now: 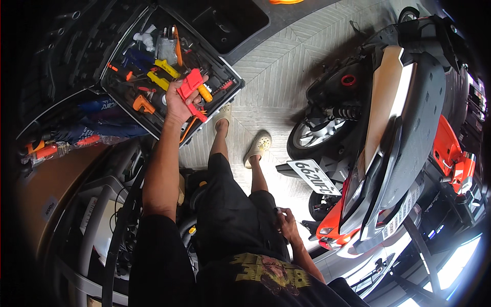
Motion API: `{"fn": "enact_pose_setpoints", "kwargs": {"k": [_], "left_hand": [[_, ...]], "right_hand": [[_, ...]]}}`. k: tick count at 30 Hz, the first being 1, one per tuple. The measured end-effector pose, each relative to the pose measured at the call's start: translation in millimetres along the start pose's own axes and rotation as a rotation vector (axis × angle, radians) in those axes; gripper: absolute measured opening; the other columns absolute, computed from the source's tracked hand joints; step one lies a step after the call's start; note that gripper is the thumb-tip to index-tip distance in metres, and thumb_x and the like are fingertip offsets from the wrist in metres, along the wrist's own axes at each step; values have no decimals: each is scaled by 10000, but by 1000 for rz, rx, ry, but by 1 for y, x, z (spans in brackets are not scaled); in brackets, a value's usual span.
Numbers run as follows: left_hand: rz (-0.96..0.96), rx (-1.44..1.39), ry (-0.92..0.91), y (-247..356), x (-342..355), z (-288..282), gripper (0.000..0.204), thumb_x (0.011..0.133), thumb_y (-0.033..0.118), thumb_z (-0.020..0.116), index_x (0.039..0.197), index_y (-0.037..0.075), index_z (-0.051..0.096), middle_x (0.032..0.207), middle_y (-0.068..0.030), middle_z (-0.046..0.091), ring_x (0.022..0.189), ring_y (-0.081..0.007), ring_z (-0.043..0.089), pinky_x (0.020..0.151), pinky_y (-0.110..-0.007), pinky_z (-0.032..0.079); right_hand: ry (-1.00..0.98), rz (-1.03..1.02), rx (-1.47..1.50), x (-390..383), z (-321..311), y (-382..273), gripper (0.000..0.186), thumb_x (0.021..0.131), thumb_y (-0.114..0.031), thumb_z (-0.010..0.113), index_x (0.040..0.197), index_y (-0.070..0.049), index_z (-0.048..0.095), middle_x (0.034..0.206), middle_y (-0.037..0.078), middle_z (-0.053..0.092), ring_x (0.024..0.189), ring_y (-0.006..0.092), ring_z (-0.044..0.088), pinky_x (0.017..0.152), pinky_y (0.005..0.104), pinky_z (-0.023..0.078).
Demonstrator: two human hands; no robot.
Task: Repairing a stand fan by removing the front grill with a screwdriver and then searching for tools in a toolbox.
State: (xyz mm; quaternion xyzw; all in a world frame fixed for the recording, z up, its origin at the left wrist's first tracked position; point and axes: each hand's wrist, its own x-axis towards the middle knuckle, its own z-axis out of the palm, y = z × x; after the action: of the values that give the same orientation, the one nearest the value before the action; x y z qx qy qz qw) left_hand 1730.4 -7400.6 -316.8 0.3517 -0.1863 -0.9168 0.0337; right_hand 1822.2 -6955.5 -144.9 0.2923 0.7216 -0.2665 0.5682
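My left hand is closed around a red plastic tool with a flat angular body, held over an open tool case with a metal rim. Right beside the fingers is a yellow-orange handle; whether it is gripped too, I cannot tell. Yellow-handled pliers, an orange pistol-shaped tool, blue handles and white plastic fittings lie in the case. My right hand hangs by my right thigh, fingers curled, with a small dark thing at them that I cannot make out.
A red and black motorcycle stands on the right, its rear wheel near my feet. Packed umbrella-like bundles lie left of the case. Lower left is a grey metal frame with cables. Patterned tiles cover the floor.
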Motion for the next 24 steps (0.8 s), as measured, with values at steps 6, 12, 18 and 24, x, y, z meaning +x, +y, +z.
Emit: {"fn": "enact_pose_setpoints", "kwargs": {"k": [6, 12, 18, 24], "left_hand": [[-12, 5, 22, -1, 0, 2, 506, 811, 319, 413, 1195, -3, 476, 1192, -239, 536, 446, -90, 359, 546, -255, 369], [-13, 14, -17, -4, 1, -5, 569, 776, 328, 407, 1246, 11, 458, 1199, -215, 541, 462, -97, 398, 560, -255, 394], [-23, 18, -14, -7, -4, 4, 531, 769, 313, 425, 1212, 25, 479, 1140, -195, 556, 485, -113, 426, 579, -273, 406], [4, 283, 410, -27, -10, -36, 258, 848, 317, 473, 875, 72, 548, 616, -41, 507, 443, -110, 422, 469, -266, 395]], "right_hand": [[7, -11, -4, 1, -5, 3, 371, 926, -343, 476, 1092, -12, 499, 655, 70, 570, 535, 130, 521, 460, 278, 414], [-14, -3, 37, -2, -2, 0, 359, 928, -338, 482, 1067, -7, 501, 652, 57, 560, 522, 118, 502, 456, 269, 401], [-1, -8, 45, 0, -4, 2, 351, 931, -328, 476, 1069, -6, 496, 652, 64, 564, 519, 118, 507, 455, 269, 403], [-16, -27, 58, 3, -6, 8, 336, 928, -327, 473, 1088, -32, 473, 642, 45, 546, 486, 99, 466, 430, 246, 373]]}}
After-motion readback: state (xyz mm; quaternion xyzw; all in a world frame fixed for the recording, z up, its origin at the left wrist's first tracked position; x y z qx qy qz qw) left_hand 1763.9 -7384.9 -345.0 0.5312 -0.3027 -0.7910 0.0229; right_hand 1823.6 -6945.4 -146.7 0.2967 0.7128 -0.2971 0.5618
